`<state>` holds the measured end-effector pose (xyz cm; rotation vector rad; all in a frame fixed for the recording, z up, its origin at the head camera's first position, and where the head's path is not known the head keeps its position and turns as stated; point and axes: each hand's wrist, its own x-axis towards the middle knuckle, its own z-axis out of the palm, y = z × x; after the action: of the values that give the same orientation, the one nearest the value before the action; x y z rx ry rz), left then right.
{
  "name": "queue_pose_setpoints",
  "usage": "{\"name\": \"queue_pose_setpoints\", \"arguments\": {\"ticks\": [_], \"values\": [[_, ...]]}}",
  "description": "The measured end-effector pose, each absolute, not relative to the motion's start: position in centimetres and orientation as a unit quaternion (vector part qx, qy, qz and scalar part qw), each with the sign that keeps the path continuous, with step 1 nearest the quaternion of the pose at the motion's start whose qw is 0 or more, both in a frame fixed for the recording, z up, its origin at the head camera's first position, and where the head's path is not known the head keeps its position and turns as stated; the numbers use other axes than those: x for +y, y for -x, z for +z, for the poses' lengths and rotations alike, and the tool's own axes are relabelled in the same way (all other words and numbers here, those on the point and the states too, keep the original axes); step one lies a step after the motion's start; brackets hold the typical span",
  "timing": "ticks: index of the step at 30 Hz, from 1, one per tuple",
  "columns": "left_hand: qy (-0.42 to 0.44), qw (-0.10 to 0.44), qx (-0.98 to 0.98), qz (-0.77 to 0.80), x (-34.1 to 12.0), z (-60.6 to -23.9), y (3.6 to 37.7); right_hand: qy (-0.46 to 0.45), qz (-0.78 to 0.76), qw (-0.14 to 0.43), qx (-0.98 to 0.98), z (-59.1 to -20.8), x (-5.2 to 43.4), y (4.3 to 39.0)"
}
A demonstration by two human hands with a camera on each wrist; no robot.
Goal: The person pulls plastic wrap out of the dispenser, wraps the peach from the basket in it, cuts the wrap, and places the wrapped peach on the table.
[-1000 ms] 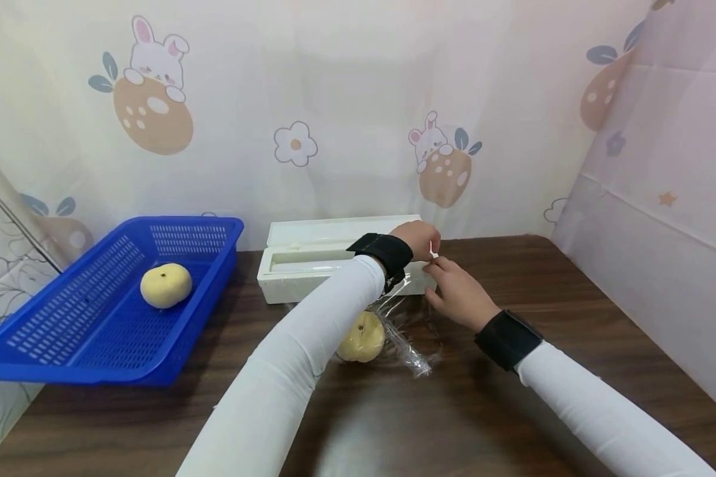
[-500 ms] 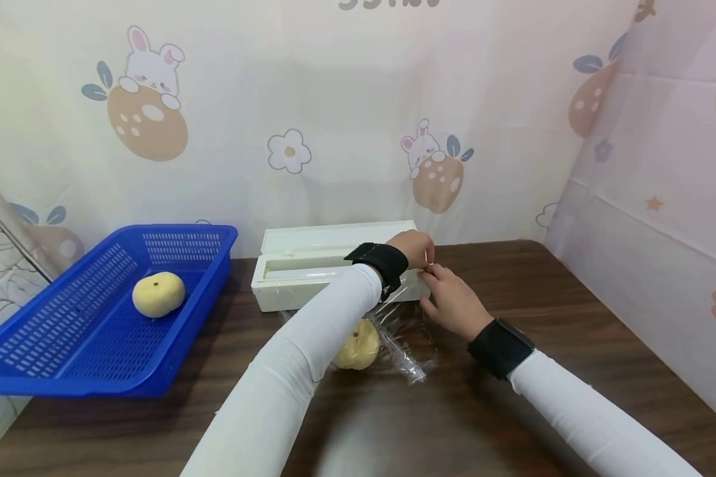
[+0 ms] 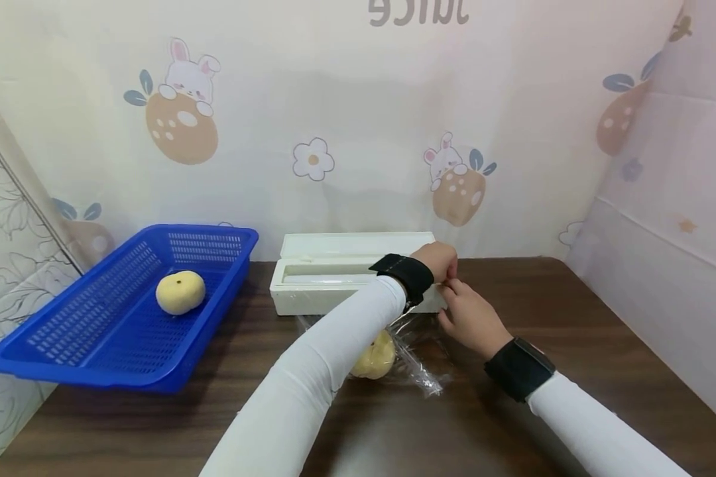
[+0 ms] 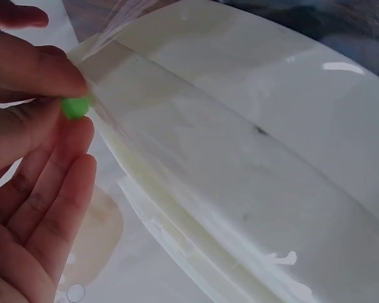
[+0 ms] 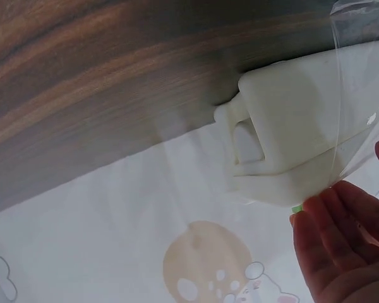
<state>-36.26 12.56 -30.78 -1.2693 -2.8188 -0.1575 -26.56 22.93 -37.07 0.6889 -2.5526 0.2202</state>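
Both hands are working at the right end of the white dispenser box (image 3: 334, 275), centre of the head view, at the back of the counter (image 3: 573, 318). The left hand (image 3: 437, 260) is pinching a small green tab (image 4: 74, 106) between thumb and fingertips, fingers curled in on it. The right hand (image 3: 471, 317) is meeting it there, fingertips closing on the clear film (image 3: 414, 351); how firmly it grips, I cannot tell.

The film is running down from the box, thin, glossy and wrinkling, draped over the pale yellow round fruit (image 3: 374, 358) just below centre. The risk I see: pull unevenly and that clingy sheet could bunch, stick to itself or tear crooked, or the light box could slide.

A second fruit (image 3: 180, 292) is sitting in the blue basket (image 3: 83, 331), left of frame.
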Motion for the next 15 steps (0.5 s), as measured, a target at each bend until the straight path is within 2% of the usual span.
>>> {"name": "queue_pose_setpoints", "arguments": {"ticks": [15], "values": [[0.399, 0.101, -0.907, 0.088, 13.9, -31.0, 35.0, -0.253, 0.092, 0.313, -0.911, -37.6, 22.4, 27.3]]}}
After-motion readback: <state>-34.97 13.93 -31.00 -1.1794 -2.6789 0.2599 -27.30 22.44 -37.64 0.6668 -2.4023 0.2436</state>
